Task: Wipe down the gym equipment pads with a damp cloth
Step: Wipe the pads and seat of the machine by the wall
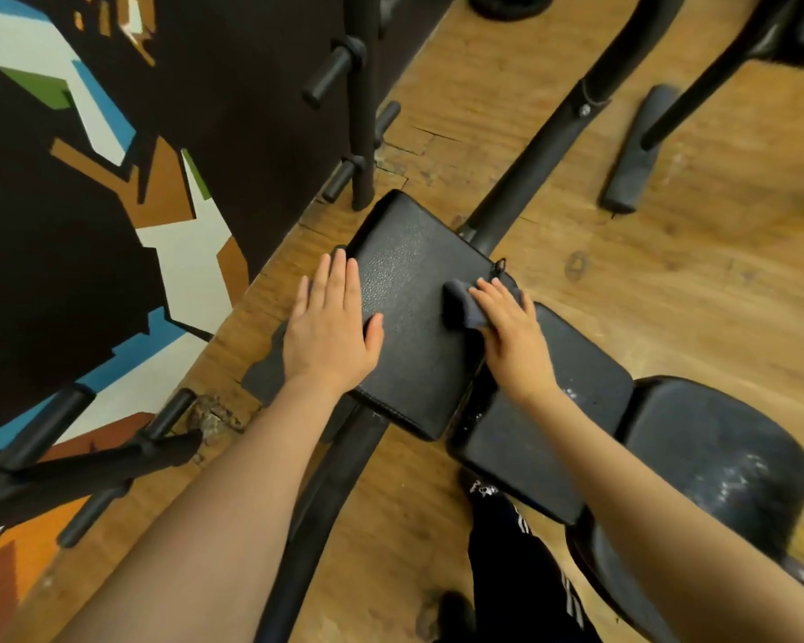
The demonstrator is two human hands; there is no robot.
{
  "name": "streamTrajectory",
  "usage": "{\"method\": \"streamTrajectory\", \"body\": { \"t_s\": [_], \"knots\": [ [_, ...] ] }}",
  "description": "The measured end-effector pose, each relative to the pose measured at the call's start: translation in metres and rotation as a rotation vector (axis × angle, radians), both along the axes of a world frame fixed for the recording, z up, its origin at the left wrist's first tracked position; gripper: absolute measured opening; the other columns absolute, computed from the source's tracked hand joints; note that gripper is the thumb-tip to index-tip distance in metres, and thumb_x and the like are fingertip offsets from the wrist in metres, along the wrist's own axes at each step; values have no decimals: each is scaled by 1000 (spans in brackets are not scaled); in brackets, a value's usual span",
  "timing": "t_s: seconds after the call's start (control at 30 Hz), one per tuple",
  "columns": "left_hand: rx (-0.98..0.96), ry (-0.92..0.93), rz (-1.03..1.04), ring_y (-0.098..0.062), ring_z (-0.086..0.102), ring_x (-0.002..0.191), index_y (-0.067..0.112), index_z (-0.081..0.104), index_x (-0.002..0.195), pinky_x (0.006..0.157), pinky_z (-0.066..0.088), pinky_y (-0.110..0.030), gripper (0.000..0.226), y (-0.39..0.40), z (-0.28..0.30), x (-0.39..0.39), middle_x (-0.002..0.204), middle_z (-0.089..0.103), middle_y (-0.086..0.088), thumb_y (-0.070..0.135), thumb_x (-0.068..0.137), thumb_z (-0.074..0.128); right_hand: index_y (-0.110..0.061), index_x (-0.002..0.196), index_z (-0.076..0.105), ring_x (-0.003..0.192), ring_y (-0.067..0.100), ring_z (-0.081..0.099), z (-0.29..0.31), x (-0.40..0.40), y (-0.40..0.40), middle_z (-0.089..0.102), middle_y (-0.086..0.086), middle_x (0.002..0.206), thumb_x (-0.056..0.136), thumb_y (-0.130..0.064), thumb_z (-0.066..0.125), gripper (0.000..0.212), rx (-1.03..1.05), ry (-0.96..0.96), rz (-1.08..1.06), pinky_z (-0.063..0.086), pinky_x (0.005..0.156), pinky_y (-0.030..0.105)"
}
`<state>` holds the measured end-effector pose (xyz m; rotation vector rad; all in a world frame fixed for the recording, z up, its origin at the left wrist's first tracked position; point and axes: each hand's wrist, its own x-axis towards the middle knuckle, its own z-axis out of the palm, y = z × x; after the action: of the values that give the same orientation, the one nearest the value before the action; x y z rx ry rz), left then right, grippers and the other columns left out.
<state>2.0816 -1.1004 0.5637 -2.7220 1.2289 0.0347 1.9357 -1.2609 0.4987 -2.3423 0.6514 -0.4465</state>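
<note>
Counts, head cam:
- 3 black textured vinyl pads in a row: rectangular one (414, 290), middle one (544, 424), rounded seat pad (715, 461).
- 1 dark grey folded cloth (460, 304).
- 2 bare hands: left hand (330, 327), right hand (511, 331).
- 1 loose black foam roller pad (637, 155) on wooden floor.
- approx. 6 black cylindrical metal pegs (some partly cut off by frame edge, so count is rough), e.g. (333, 78).
- 1 black striped trouser leg (525, 582).
</note>
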Motion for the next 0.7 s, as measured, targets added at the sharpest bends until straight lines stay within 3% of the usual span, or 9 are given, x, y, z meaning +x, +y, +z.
{"method": "streamTrajectory", "body": {
  "t_s": [0.17,0.27,0.4,0.5,0.6,0.7],
  "knots": [
    [-12,-18,3,-24,0,148,6,5,152,119,6,-41,70,0,-5,2,160,4,-12,43,97,28,-1,126,53,125,37,46,-10,-55,-41,50,19,133,84,3,47,43,-140,93,-3,25,105,48],
    [-2,-45,-2,-26,4,148,4,8,152,118,8,-43,71,-1,-5,1,160,7,-14,43,97,29,-1,128,52,129,38,40,-24,-60,-53,45,18,139,77,5,43,52,-193,241,122,29,104,52],
    [38,-74,-9,-27,2,148,3,8,151,118,4,-45,71,-2,-3,-1,160,6,-16,43,96,28,-3,133,47,136,33,31,-32,-41,-53,43,14,142,76,11,52,58,-271,379,229,32,105,55],
    [75,-102,-41,-28,-1,148,2,6,151,117,0,-46,69,-2,0,-4,160,3,-15,41,97,26,-1,131,49,136,34,31,-31,-41,-34,45,15,140,84,1,52,47,-237,381,291,18,111,52],
    [95,-88,-76,-28,-6,147,2,1,151,117,-4,-43,66,-6,-1,-8,160,-3,-16,36,100,25,-3,109,66,114,34,57,-32,-55,-4,65,14,113,80,-22,57,35,-372,291,506,34,98,54],
    [56,-13,-74,-29,-8,147,1,0,151,117,-6,-42,72,-16,-7,-23,159,-5,-17,38,98,31,-10,104,68,107,27,62,-29,-63,12,68,7,107,88,-48,37,52,-416,304,637,47,89,52]
  ]
}}
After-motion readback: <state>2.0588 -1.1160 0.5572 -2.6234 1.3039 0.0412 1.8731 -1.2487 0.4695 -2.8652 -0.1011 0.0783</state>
